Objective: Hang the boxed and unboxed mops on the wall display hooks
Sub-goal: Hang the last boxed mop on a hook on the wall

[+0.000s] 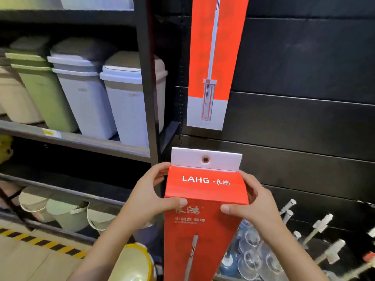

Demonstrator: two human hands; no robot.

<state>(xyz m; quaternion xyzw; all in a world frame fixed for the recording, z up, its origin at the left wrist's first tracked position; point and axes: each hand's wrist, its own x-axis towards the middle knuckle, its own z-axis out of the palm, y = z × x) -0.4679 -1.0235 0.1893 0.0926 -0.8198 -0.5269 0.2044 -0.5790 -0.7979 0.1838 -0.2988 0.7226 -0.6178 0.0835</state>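
We hold a tall red cardboard mop box point(203, 226) upright in front of us, low in the view, its top end raised toward the black panelled display wall point(304, 122). Our left hand point(150, 195) grips the box's upper left edge, thumb curled across the red front face and the other fingers wrapped behind. Our right hand point(251, 201) does the same on the upper right edge, thumb pressed to the front just below the sloped top panel that reads "LAHG". Above that panel stands the box's white hanging tab point(221, 160), upright, with a round metal-ringed hole point(205, 159) at its middle; the tab lies against the dark wall and is clear of any hook.

Directly above, apart from our box, a second orange-red and white mop box point(215, 63) hangs flat on the same wall, a long-handled mop printed down its front; its top runs out of view.

To the left a black metal shelving unit point(148, 78) carries rows of lidded plastic waste bins point(85, 92) in white, pale green and cream, with pale buckets point(67, 211) on a lower shelf. At lower right, white-tipped display hooks point(322, 224) jut from the wall, and clear stemmed glasses point(253, 254) sit just beside our box.
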